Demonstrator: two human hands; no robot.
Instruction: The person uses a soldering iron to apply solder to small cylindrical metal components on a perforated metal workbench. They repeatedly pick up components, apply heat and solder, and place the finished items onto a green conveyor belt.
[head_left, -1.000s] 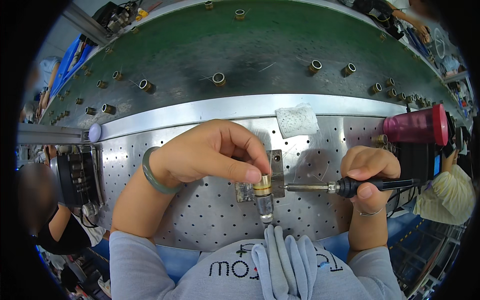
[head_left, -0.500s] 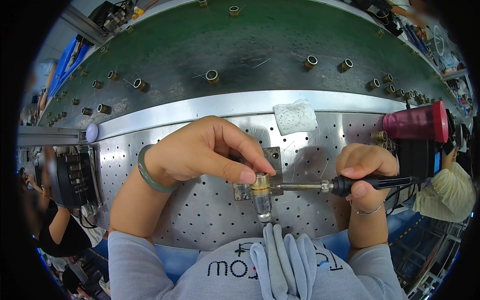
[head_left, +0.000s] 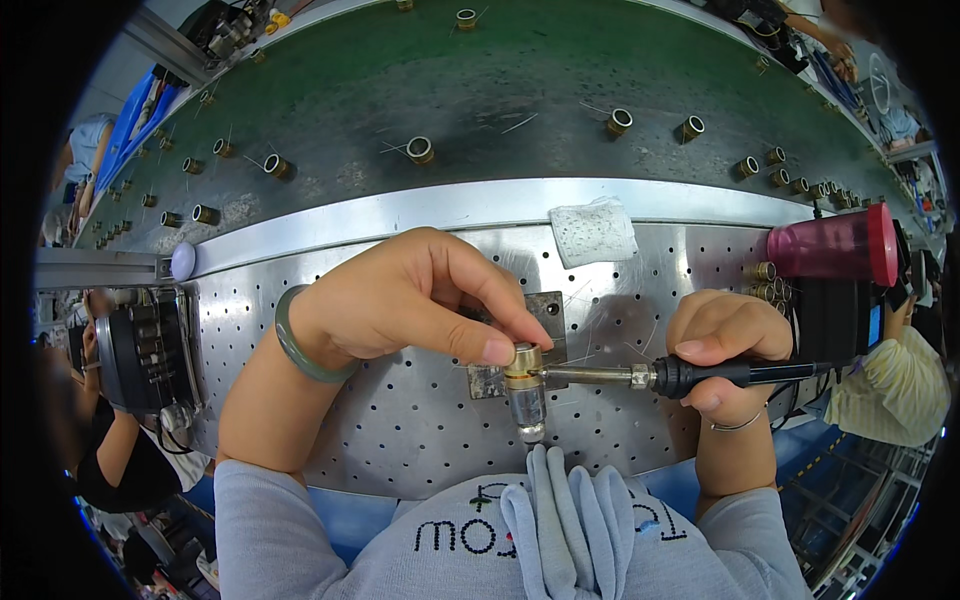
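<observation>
My left hand (head_left: 425, 305), with a green bangle at the wrist, pinches the top of a small brass cylinder (head_left: 523, 362) between thumb and fingers. This cylinder sits on a shiny, partly see-through holder (head_left: 528, 408) that tapers toward my body. Gripped in my right hand (head_left: 735, 345) is a soldering iron (head_left: 705, 374) with a black handle. Its metal shaft (head_left: 595, 375) points left, and the tip meets the side of the brass cylinder. Behind the cylinder, a dark metal block (head_left: 545, 312) is partly hidden by my left hand.
Beyond the perforated metal worktop (head_left: 400, 430) runs a green belt (head_left: 520, 80) carrying several brass rings (head_left: 420, 150). A white pad (head_left: 593, 233) lies near the silver rail (head_left: 450, 207). At right stand a pink cup (head_left: 825, 247) and several stacked rings (head_left: 768, 285). Other people work nearby.
The soldering iron and my right hand have shifted slightly left, and the handle has tilted a little. My left hand stays almost still. The rings on the belt have drifted slightly left.
</observation>
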